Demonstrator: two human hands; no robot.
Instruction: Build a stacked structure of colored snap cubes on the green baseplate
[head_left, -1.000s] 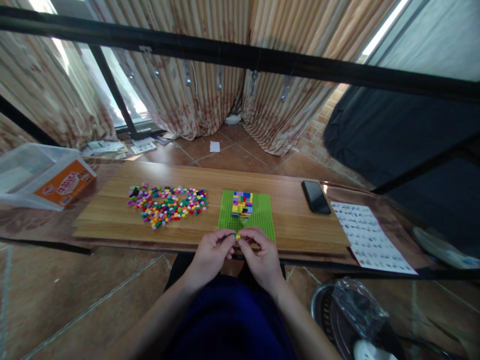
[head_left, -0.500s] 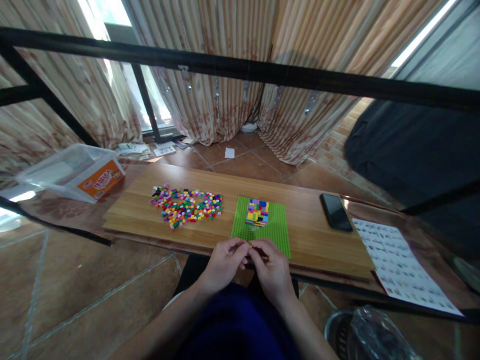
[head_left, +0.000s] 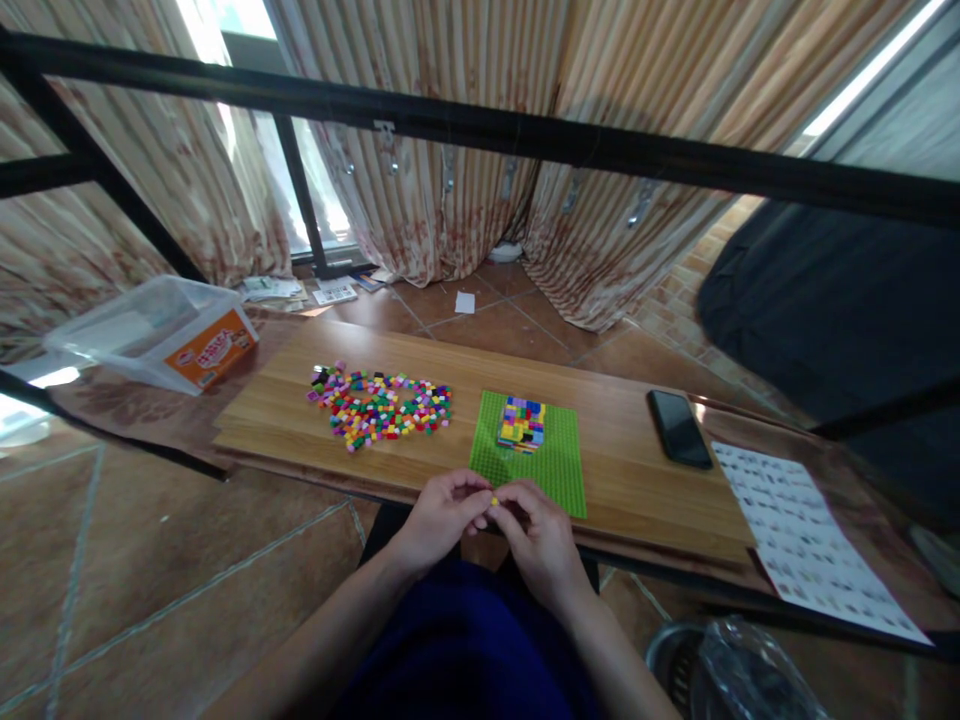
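Note:
My left hand (head_left: 441, 515) and my right hand (head_left: 541, 538) meet at the near edge of the wooden board (head_left: 637, 480), fingers pinched together around a tiny yellow brick (head_left: 493, 501). Just beyond them lies a green baseplate (head_left: 559, 470) carrying a small multicoloured brick build (head_left: 522, 423). A scattered pile of small coloured bricks (head_left: 382, 405) lies on the board to the left of the baseplate, away from both hands.
A black phone (head_left: 679, 428) lies at the board's right end, with a printed sheet (head_left: 802, 535) beside it. A clear plastic box with an orange label (head_left: 161, 332) sits at the far left. A black frame bar (head_left: 525, 135) crosses overhead. Curtains hang behind.
The view has shifted, so everything sits further right and lower. Both hands stay pinched together at the board's near edge with the small brick between them.

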